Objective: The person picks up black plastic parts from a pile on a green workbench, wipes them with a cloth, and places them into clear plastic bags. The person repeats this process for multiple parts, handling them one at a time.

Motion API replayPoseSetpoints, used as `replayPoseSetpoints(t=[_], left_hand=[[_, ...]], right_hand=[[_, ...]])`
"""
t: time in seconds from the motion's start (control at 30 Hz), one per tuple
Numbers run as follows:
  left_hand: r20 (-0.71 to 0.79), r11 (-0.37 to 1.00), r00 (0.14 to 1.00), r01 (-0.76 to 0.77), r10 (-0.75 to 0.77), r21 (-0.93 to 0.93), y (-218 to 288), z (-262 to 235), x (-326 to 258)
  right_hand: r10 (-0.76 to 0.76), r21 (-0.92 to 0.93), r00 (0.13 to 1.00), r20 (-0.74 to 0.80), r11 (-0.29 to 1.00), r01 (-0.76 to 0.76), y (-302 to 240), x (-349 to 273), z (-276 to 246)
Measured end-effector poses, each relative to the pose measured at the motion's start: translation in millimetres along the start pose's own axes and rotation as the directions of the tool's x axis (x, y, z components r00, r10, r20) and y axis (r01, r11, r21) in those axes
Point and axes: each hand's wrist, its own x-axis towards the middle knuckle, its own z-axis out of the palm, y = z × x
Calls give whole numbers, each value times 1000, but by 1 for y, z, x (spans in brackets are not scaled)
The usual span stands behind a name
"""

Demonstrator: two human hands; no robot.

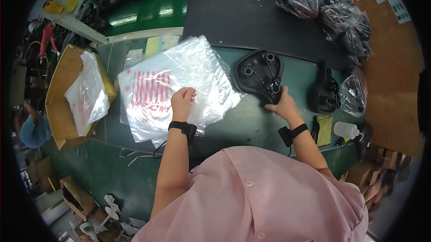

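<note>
While the left hand (182,100) pinches the top clear plastic bag (175,82) mid-bench, the right hand (283,103) grips the upturned black bicycle saddle (260,75), lying just right of the stack.

left hand (182,100) on plastic bags (179,82), right hand (282,103) gripping saddle (259,73)

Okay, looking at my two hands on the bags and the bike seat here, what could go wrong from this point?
The left hand pinches at the top of a slippery stack of clear plastic bags; several sheets may lift together, or the stack may slide.

The right hand has only a fingertip grip on the narrow end of the upside-down black bike seat, so it could twist or slip when lifted.

A small squeeze bottle stands near the right elbow and might get knocked over.
</note>
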Motion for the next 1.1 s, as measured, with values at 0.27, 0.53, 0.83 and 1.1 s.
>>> replayPoseSetpoints(t=[0.27, 0.53, 0.83, 1.1], left_hand=[[80, 961, 992, 118, -101, -250, 1, -25, -2], [-287, 943, 951, -199, 119, -268, 14, -45, -10], [-73, 862, 879, -442, 472, 249, 146, -66, -68], [690, 744, 481, -656, 540, -125, 112, -8, -114]], right_hand=[[-94, 848, 904, 418, 397, -351, -43, -14, 36], [-663, 114, 743, -94, 734, 669, -155, -24, 64], [-616, -65, 736, 282, 753, 655, -185, -11, 68], [-327, 798, 855, 402, 584, -152, -174, -17, 61]])
